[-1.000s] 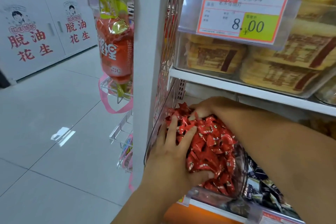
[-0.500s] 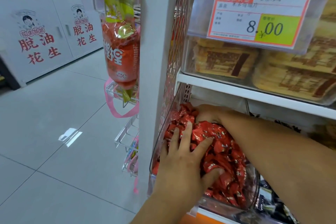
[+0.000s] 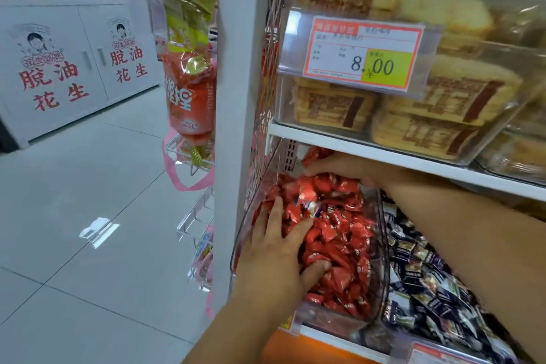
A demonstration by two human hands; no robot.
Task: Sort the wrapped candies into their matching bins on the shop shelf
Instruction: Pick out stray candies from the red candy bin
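The left hand [image 3: 274, 248] lay flat on the red candies [image 3: 339, 233], its grip wide, with fingers spread and thumb sunk among the wrappers. It was probably there to keep the heap from spilling over the low front of the clear bin [image 3: 325, 323]. The right hand [image 3: 342, 170] reached to the back of the same bin, under the shelf [image 3: 369, 154], fingers curved over the pile (whether its grip held a candy could not be told). The red candies filled the end bin, just beside the dark-wrapped candies [image 3: 428, 272], so this colour looked nearly sorted.
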